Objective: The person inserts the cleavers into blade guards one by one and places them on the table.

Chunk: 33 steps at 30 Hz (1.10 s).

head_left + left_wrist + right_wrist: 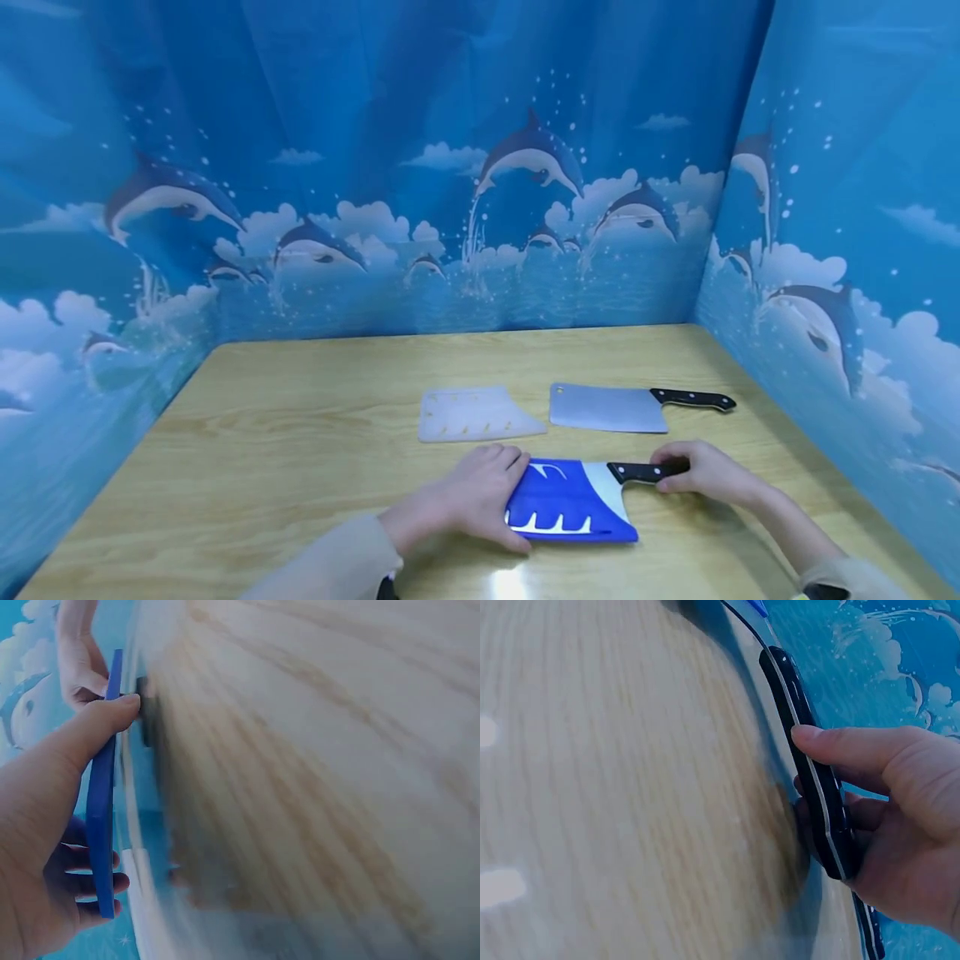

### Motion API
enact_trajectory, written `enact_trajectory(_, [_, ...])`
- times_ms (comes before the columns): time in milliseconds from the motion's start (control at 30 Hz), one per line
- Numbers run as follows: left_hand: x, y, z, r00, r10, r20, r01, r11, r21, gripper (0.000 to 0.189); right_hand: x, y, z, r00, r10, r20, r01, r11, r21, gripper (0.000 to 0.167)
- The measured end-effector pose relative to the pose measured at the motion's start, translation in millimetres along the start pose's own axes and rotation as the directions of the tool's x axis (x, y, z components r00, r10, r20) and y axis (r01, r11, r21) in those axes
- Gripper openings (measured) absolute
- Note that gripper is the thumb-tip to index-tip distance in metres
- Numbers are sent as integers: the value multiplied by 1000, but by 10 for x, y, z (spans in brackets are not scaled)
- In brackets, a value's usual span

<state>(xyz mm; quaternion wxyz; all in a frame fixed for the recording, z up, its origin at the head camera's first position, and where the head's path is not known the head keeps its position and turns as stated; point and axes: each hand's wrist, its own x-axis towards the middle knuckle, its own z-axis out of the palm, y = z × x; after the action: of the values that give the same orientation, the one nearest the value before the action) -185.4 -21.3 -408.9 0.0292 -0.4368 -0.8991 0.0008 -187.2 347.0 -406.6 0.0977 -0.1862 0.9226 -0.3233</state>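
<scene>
A cleaver's black handle (633, 473) lies between the thumb and fingers of my right hand (703, 472), which pinches its rear end. Most of that cleaver's blade is inside a blue blade cover (562, 500) with tooth-shaped cutouts; a pale strip of blade (609, 483) shows next to the handle. My left hand (483, 492) holds the cover's far end, thumb on the near edge and fingers across the far one. Edge-on in the left wrist view, the blue cover (101, 802) sits between thumb and fingers. The right wrist view shows the handle (810, 765) with its metal tang line.
Beyond the hands, a translucent white blade cover (476, 414) lies flat on the wooden table (300, 417). To its right lies a second cleaver (607, 408), its black handle pointing right. Dolphin-printed blue curtains (420, 167) enclose the table at the back and sides.
</scene>
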Motion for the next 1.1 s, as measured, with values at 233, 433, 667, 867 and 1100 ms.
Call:
enact_trajectory(233, [51,65,60,998,-15,60,15,1000,0,106,-1,63,1,999,53,5,-53,998,32,32])
enact_trajectory(433, [15,121,88,993,-31,115,31,1000,5,105,-19,96,54,999,44,10,-45,998,40,30])
enact_trajectory(667, [-98,16,64,991,-38,131,48,997,-69,106,-2,104,46,1000,-21,1,21,1000,16,43])
enact_trajectory(867, [-214,-303,0,988,-113,107,133,968,-211,102,-8,220,-40,993,-71,-90,74,997,25,42])
enact_trajectory(1100, [-274,-795,-36,972,-234,0,226,939,-258,98,58,462,-240,944,-87,-317,92,996,1,35])
